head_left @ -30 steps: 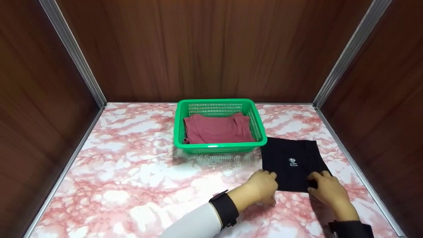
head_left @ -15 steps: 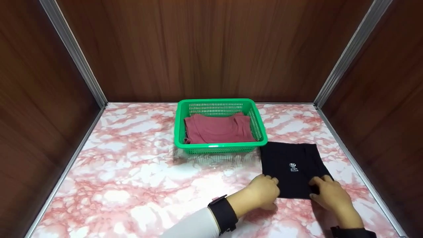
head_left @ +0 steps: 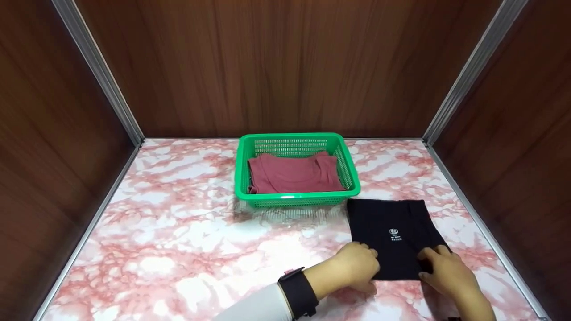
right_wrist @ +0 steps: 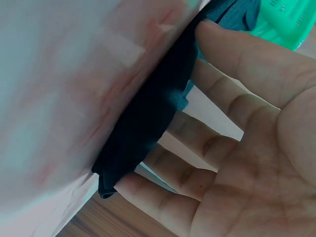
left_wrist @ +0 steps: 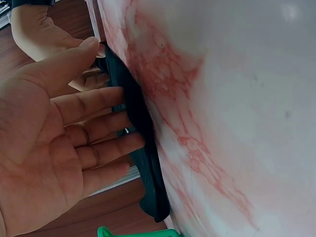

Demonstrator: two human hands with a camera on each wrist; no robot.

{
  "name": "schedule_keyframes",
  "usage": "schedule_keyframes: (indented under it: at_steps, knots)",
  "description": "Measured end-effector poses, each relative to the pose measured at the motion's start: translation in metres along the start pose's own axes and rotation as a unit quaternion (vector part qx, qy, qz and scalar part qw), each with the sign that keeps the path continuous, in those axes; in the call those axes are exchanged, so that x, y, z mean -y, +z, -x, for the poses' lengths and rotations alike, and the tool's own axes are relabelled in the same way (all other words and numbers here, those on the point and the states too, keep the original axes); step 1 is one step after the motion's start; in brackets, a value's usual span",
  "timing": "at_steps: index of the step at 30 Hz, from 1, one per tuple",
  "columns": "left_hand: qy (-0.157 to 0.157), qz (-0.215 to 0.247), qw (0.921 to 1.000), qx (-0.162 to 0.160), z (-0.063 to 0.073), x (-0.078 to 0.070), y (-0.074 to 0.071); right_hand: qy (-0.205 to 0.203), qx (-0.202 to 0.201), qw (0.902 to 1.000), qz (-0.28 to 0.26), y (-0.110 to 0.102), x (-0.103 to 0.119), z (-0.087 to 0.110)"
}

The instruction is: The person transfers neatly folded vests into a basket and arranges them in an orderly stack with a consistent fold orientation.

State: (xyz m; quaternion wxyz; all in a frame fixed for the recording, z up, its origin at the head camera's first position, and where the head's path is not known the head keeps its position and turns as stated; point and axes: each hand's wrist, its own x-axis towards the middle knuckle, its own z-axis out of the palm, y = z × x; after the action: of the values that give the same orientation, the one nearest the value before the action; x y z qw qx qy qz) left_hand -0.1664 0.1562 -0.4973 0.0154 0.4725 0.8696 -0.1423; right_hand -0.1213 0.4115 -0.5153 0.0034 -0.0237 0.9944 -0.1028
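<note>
A folded black garment (head_left: 388, 218) with a small white print lies flat on the table at the right in the head view. My left hand (head_left: 354, 266) rests on its near left side; in the left wrist view that hand (left_wrist: 54, 143) has its fingers extended, their tips on the dark cloth (left_wrist: 136, 113). Along the near right side, my right hand (head_left: 450, 272) touches the garment. The right wrist view has this hand (right_wrist: 237, 133) with fingers spread and fairly straight against the fabric (right_wrist: 153, 108). Part of the near edge is hidden under both hands.
A green plastic basket (head_left: 296, 195) stands at the back middle, with a folded dusty-red garment (head_left: 294, 174) inside. Its front right corner is close to the black garment. Brown panels (head_left: 285, 67) wall the pink-and-white marbled table (head_left: 178, 236) at the back and sides.
The black garment has slid toward the near edge of the table, both hands moving back with it. Basket and red garment have stayed in place.
</note>
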Motion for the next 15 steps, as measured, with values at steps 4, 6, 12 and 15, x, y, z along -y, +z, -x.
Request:
schedule_keyframes:
  at_steps: [4,6,12,15]
  knots:
    - [0.006,0.005,1.0000,0.005,0.003,-0.003,0.000,-0.001,0.003,1.0000,0.001,0.001,0.002,0.005]
    - [0.008,0.005,0.9999,0.006,0.005,-0.005,0.000,0.000,0.006,1.0000,0.003,0.000,0.003,0.007]
    - [0.012,-0.009,0.9999,0.006,0.012,-0.008,0.000,0.002,0.011,0.9999,0.003,0.001,0.005,0.011]
    - [0.011,-0.011,0.9999,0.006,0.017,-0.008,0.000,0.001,0.008,1.0000,0.002,0.003,0.008,0.013]
